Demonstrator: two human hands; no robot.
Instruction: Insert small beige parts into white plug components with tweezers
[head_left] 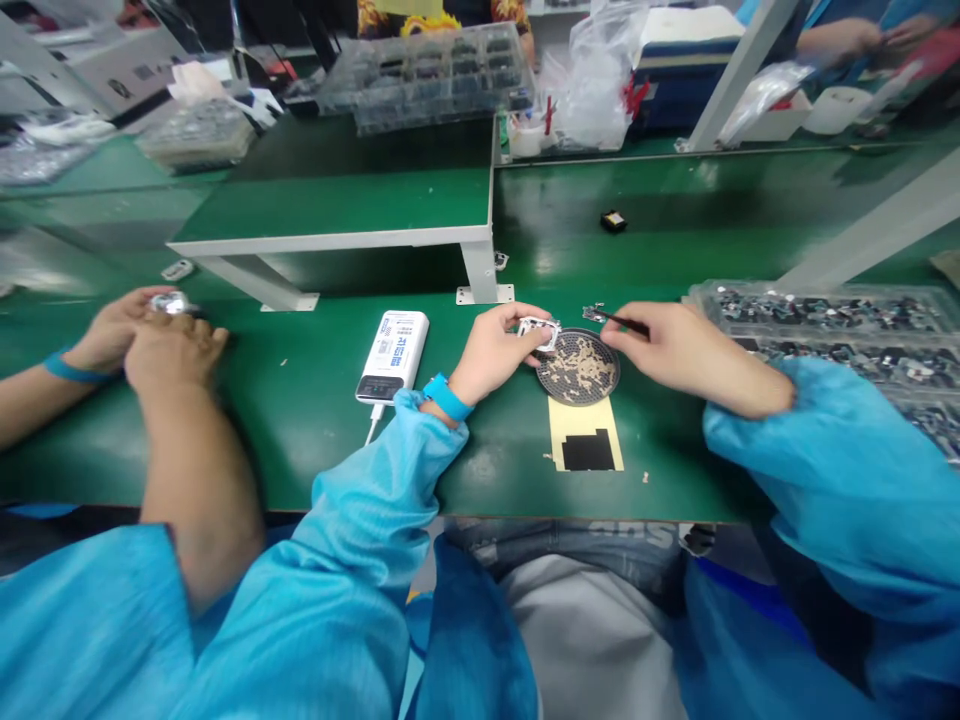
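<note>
Centre of the picture, slightly right: left hand (495,350) pinched thumb-to-fingers on a white casing (553,332) at the upper left rim of a round dish (577,394), and, apart from it, right hand (667,342) closed around dark tweezers (628,324). At the left fingertips, left of the tweezers, white casing with long axis roughly sideways, dipping slightly rightward. Tweezers pointing left and slightly upward, with a small part (592,313) at the tips, grip on it impossible to tell.

bright | soft glare on tabletop (309,425) | edges stretched, blurred
</note>
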